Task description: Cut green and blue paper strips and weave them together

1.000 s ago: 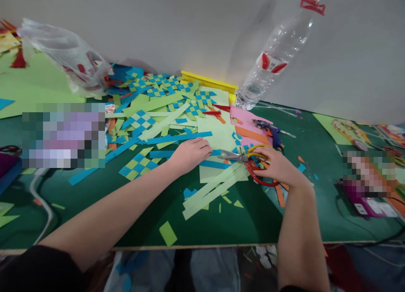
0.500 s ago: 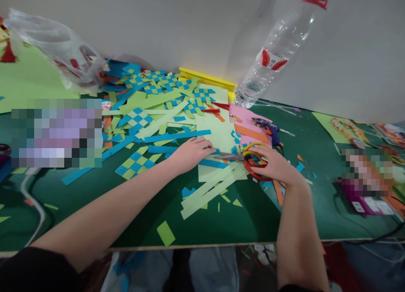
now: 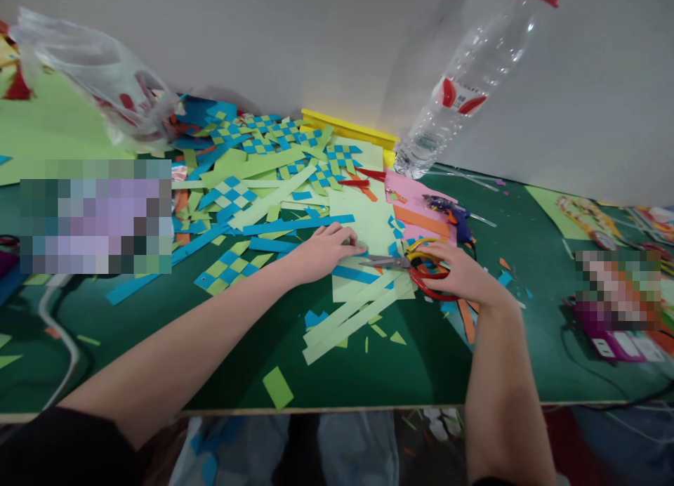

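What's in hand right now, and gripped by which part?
The right hand holds the scissors by the red and yellow handles. Whether the left hand grips anything cannot be told.

We look out through a single camera worn on the person's head, facing forward and steeply enough downward to take in the green tabletop [image 3: 379,377] from above. It sits within arm's reach of the work, with the left hand [image 3: 329,253] and right hand [image 3: 456,274] around mid-view and the forearms running in from below. Our wide view reaches past the table's back to the grey wall [image 3: 316,47] above, and over its front edge [image 3: 368,409] to the floor [image 3: 415,461] at the bottom.
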The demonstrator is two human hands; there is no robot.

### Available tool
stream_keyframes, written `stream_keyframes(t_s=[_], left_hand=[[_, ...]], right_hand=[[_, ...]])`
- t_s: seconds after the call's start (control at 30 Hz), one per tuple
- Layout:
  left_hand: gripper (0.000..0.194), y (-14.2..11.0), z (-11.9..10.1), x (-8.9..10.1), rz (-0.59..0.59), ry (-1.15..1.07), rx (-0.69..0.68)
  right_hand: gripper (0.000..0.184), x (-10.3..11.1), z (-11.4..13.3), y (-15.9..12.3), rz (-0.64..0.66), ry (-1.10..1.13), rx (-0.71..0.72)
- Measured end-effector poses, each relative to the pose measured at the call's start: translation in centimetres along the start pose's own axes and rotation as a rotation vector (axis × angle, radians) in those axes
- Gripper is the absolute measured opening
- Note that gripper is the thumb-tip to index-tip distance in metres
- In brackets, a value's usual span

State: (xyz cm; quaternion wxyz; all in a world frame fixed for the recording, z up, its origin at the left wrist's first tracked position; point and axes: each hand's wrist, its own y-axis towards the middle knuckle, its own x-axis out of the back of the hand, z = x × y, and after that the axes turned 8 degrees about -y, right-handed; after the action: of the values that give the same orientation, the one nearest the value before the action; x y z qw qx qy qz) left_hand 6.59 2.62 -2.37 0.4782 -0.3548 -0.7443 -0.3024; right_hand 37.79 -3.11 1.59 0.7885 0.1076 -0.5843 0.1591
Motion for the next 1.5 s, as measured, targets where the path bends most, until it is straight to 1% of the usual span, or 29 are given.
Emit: stream_keyframes(t_s=[0.2,0.37,0.5,0.63,0.83,0.97,1.1,1.23,1.4,1.5], left_hand=[[0.060,0.0,-0.2,0.3,0.032,-0.041,0.018],[0.058,0.0,-0.1,0.2,0.009,-0.067,0.015],[0.057,0.0,0.1,0.0,-0.006,-0.067,0.008],[0.058,0.0,0.1,-0.1,-0.020,-0.077,-0.006],[0.056,0.0,0.2,-0.1,-0.023,-0.058,-0.010],[0.056,0.1,0.2,-0.1,-0.019,-0.076,-0.011],[0.057,0.1,0.3,-0.1,-0.014,-0.084,-0.010],[0.055,0.1,0.3,0.1,-0.019,-0.073,-0.020],[0.055,0.0,-0.4,0.1,-0.009,-0.067,0.028],[0.060,0.0,-1.1,-0.2,-0.048,-0.058,0.093]], right_hand=[[0.046,0.2,0.7,0.1,-0.013,0.022,-0.007],[0.047,-0.2,1.1,0.2,0.012,0.067,-0.001],[0.046,-0.7,1.4,0.4,0.014,0.036,0.014],[0.047,-0.9,1.8,0.6,-0.012,-0.002,0.017],[0.048,-0.8,1.7,0.5,0.006,0.009,0.014],[0.048,-1.0,2.3,0.6,0.010,0.008,0.001],[0.045,-1.2,3.1,0.9,-0.023,-0.011,0.034],[0.046,-1.2,3.2,0.9,-0.025,-0.016,0.056],[0.048,-1.2,2.9,0.8,-0.042,0.008,0.044],[0.049,-1.2,2.6,0.8,-0.044,0.009,0.022]])
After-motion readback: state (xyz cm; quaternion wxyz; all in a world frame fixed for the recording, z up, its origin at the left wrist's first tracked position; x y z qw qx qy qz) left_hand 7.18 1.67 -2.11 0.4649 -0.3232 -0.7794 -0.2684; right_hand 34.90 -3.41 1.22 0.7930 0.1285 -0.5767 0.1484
